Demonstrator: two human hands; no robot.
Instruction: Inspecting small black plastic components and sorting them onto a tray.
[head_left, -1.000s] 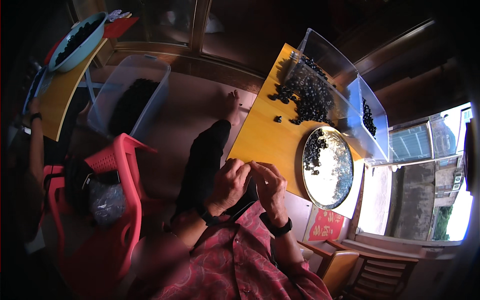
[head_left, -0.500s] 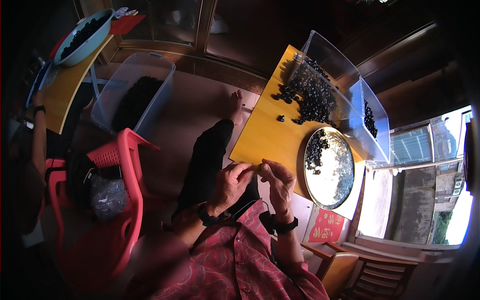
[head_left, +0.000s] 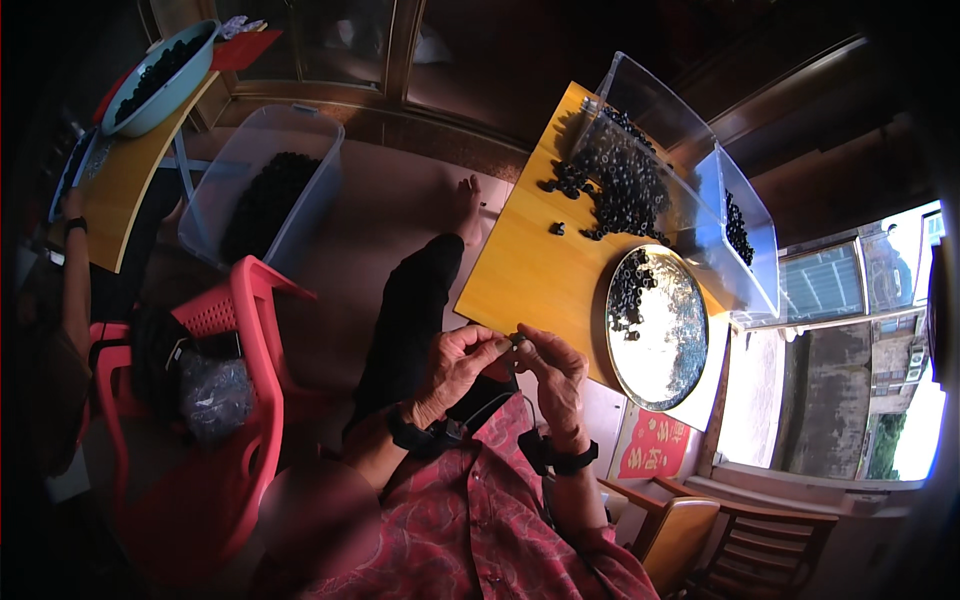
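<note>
My left hand (head_left: 462, 372) and my right hand (head_left: 560, 376) meet in front of my shirt, close to the near edge of the yellow table (head_left: 508, 270). Between their pinched fingertips is a small dark piece (head_left: 517, 340), which looks like one of the black rings; the fingers cover part of it. A round shiny tray (head_left: 672, 372) lies right of my right hand, with several black rings (head_left: 630, 285) along its left side. Farther back, a pile of black rings (head_left: 625, 185) spreads over the table and into a clear bin (head_left: 655, 100) tipped on its side.
A smaller clear box (head_left: 752, 200) holding black rings stands at the right. On the floor to the left is a clear tub (head_left: 325, 130) of black parts, behind a red plastic chair (head_left: 262, 370). Another person's arm (head_left: 78, 265) rests by a second table with a blue basin (head_left: 150, 115).
My fingertips have shifted slightly, and the dark piece between them now shows more plainly. The view has moved a little; rings, tray and bins look unchanged.
</note>
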